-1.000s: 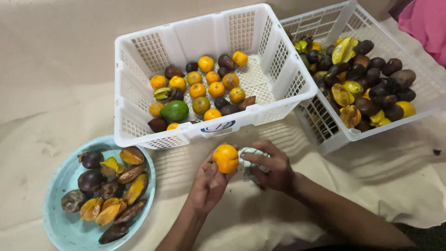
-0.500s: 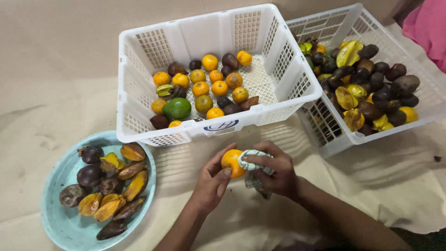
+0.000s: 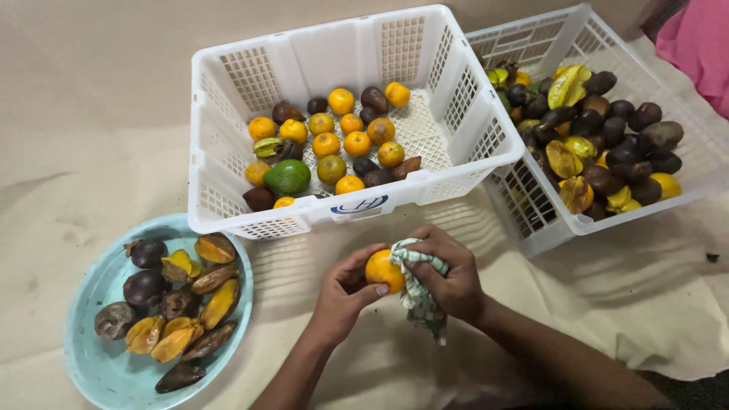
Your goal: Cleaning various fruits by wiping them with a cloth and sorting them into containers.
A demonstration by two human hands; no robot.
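Surface: beige cloth [image 3: 91, 152], lightly creased, covering the whole work area; a pink sleeve [image 3: 699, 45] of another person shows at the top right corner. Left hand [image 3: 342, 292] holds an orange [image 3: 383, 271] between thumb and curled fingers, just below the near wall of the middle crate. Right hand [image 3: 452, 273] is closed around a green-and-white checked rag [image 3: 418, 292], pressed against the orange's right side; the rag's tail hangs below the fist. White slatted crate [image 3: 228, 99], centre, holds oranges, dark brown fruit and one green fruit [image 3: 287, 177], loosely spread with bare floor showing at its right end. Its near wall carries a small oval label [image 3: 359, 204], white with a blue mark. Second white crate [image 3: 531, 228], right, touches the first at the corner and is heaped with dark and yellow fruit; its far side runs out of view. Pale blue plate [image 3: 99, 364], lower left, holds dark round fruit and cut yellow pieces crowded on its right half; its left half is bare. Plate rim lies just beside the first crate's near corner. Open cloth lies left of the crate and between plate and hands.
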